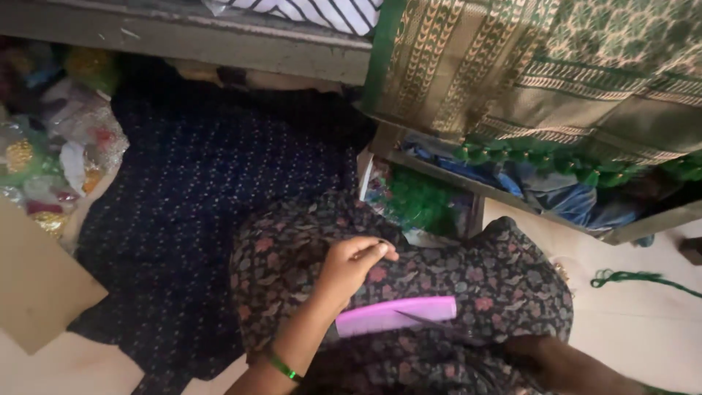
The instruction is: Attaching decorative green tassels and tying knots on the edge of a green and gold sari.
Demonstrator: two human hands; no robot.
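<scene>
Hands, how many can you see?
2. The left hand rests pinched on the flowered cloth just above the pink comb. The right hand is dark and blurred at the bottom right, near the comb's end.

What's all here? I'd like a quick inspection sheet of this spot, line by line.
Surface: pale floor, partly covered by dark dotted cloth.
Job's things: pink comb lying on the floral-clothed lap.
Clutter: shiny plastic packets, brown cardboard, green thread.
Hands: left hand pinches something small, too small to tell; right hand hidden, only the right forearm shows.
Cables: nothing seen.
Surroundings: green and gold patterned cloth hanging over a frame, blue fabric beneath.
</scene>
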